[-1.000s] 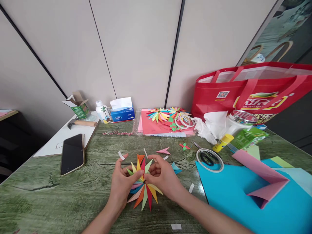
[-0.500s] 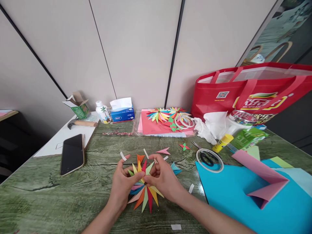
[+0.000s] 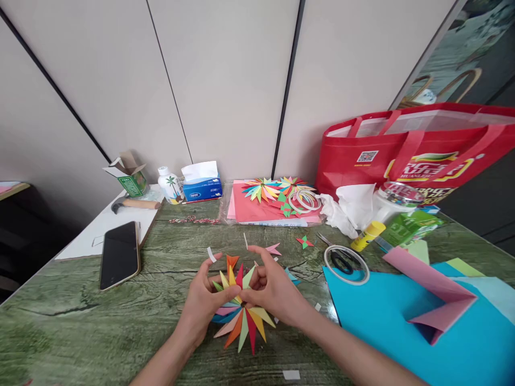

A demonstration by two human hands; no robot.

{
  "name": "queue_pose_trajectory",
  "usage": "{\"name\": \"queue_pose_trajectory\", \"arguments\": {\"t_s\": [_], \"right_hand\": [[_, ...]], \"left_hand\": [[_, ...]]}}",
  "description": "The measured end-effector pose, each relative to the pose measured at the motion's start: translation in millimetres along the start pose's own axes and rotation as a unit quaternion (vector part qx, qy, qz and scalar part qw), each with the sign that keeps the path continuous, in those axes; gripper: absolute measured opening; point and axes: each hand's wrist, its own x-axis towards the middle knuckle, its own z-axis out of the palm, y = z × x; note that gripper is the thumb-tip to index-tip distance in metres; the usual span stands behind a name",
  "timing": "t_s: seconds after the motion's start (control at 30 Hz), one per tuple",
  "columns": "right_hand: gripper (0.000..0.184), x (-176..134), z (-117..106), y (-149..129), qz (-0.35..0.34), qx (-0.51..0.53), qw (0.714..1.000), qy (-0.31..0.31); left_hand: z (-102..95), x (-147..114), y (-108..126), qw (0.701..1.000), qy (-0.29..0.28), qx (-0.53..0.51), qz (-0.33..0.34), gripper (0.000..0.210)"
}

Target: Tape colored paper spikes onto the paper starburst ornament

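Observation:
A multicoloured folded-paper star (image 3: 246,326) with many pointed arms is held low over the table by both hands. My left hand (image 3: 201,303) pinches its upper left part between thumb and fingers; a strip of white tape (image 3: 211,254) clings to the raised index fingertip. From the other side my right hand (image 3: 277,289) grips the upper right part, thumb near the star's centre, with a second thin white strip (image 3: 245,241) on its index fingertip. Just beyond the star lies an orange folded piece (image 3: 231,261). Pink (image 3: 273,249) and blue (image 3: 292,276) folded pieces rest near my right hand.
Scissors (image 3: 341,262) lie under a tape roll (image 3: 364,273), beside a glue stick (image 3: 368,236). Blue paper (image 3: 382,321) covers the right side. A phone (image 3: 119,256) and hammer (image 3: 137,203) are left. A red bag (image 3: 350,161) stands behind; finished stars (image 3: 263,188) lie on packaged paper.
Both hands and the star have shifted slightly right. My index fingers have lifted a little, and the tape strips on them have moved and turned with them.

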Motion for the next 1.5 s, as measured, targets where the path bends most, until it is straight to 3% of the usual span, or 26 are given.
{"name": "queue_pose_trajectory", "arguments": {"t_s": [0.2,0.43,0.57,0.67,0.8,0.93,1.1,1.2,1.5], "right_hand": [[0.085,2.1,-2.2,2.1,0.011,-0.001,1.000,-0.002],[0.088,0.2,-0.8,4.5,-0.026,-0.055,0.998,0.004],[0.095,-0.8,-4.0,-2.0,-0.021,-0.050,0.998,-0.023],[0.081,0.6,-10.8,-9.8,-0.008,-0.009,0.999,-0.048],[0.051,4.0,-18.0,-16.6,-0.029,0.019,0.999,0.009],[0.054,4.7,-17.2,-15.7,-0.045,0.001,0.998,0.034],[0.060,1.8,-14.1,-14.7,-0.035,0.012,0.999,-0.034],[0.056,0.3,-13.4,-17.2,-0.031,0.006,0.997,-0.071],[0.042,-2.5,-28.6,-29.8,0.002,-0.003,0.994,-0.105]], "left_hand": [[-4.2,2.3,0.7,0.999,-0.039,0.004,0.009,0.084],[-3.8,3.3,-0.3,0.999,-0.037,0.023,-0.005,0.081],[-5.0,3.4,-2.0,0.998,-0.035,0.043,0.005,0.078],[-4.9,2.7,-2.1,0.998,-0.046,0.038,0.012,0.080],[-4.1,-1.4,-0.9,0.996,-0.085,0.023,0.018,0.091],[-4.5,-6.3,0.1,0.988,-0.154,0.019,0.023,0.112],[-7.0,-7.6,-2.4,0.976,-0.213,0.016,0.039,0.119],[-7.0,-7.4,-3.5,0.974,-0.219,0.006,0.051,0.122],[-1.7,-8.5,-0.4,0.981,-0.179,0.032,0.062,0.123]]}}
